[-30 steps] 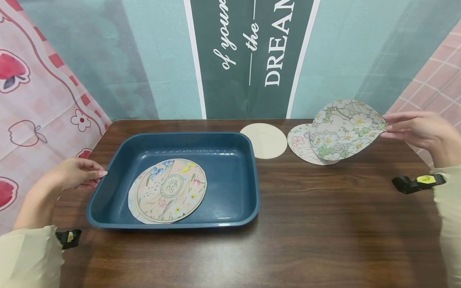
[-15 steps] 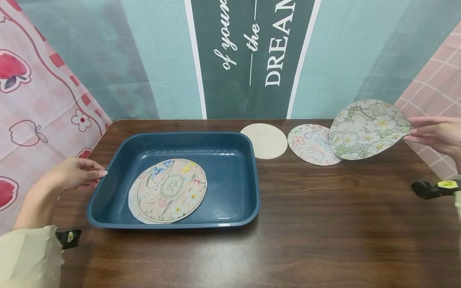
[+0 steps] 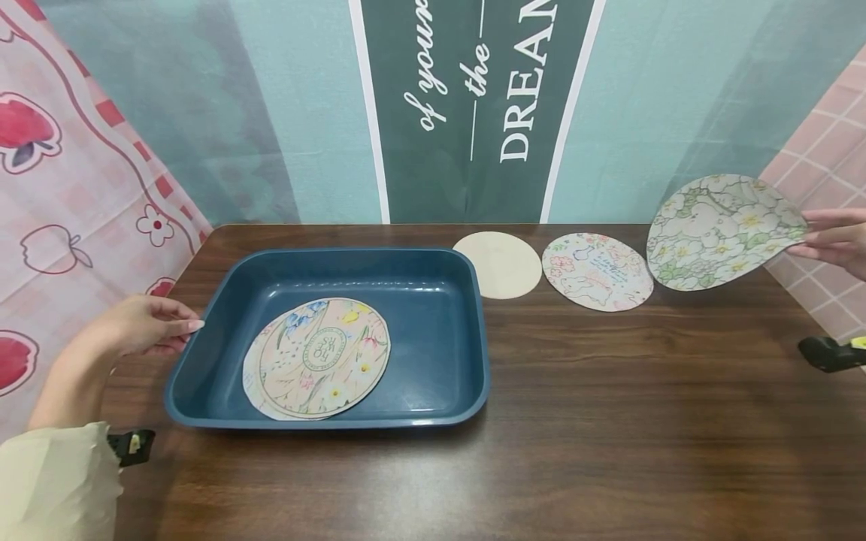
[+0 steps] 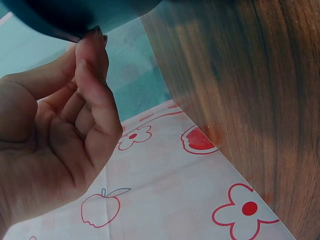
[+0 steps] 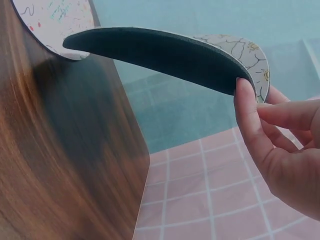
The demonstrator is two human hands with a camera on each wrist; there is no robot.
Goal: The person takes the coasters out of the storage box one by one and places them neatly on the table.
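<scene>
The right hand pinched the floral mat by its rim, holding it above the tabletop's far right corner. It sagged, looking light and floppy, best gripped at the edge. The left hand's fingers rested straight against the blue tray's left rim.

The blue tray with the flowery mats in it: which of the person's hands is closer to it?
Left. The left hand rests at the blue tray's left rim, fingertips touching it. The right hand is far off at the table's right edge, pinching a floral mat in the air.
</scene>
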